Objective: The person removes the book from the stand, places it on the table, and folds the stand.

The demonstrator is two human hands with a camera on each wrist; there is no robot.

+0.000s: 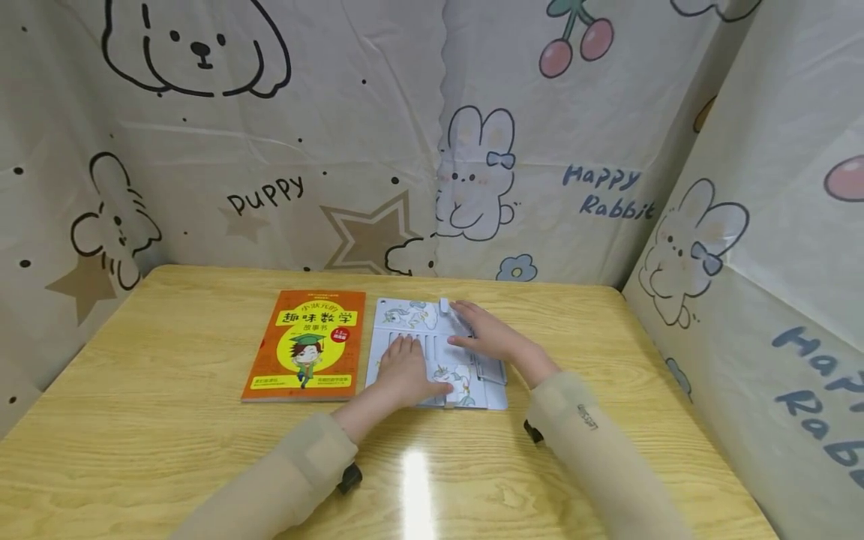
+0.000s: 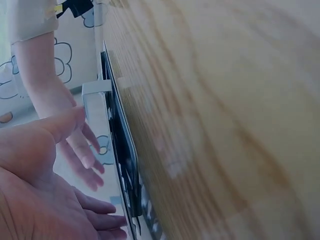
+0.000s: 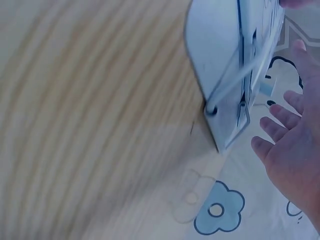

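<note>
A white book stand (image 1: 408, 315) with unicorn drawings and slots lies folded nearly flat on the table. My left hand (image 1: 403, 373) is over its lower middle, palm down, with the fingers extended and the thumb out to the side near a small white clip at the lower edge. My right hand (image 1: 493, 335) is at the upper right side, its fingers loosely stretched over the panel next to another white clip (image 1: 444, 305). In the right wrist view, a thin rod crosses the stand's side (image 3: 220, 55); the right fingers (image 3: 274, 129) look apart from it.
An orange book (image 1: 268, 352) with a cartoon graduate on its cover lies just left of the stand. The wooden table (image 1: 169, 375) is bordered at the back and right by a printed cloth (image 1: 378, 112).
</note>
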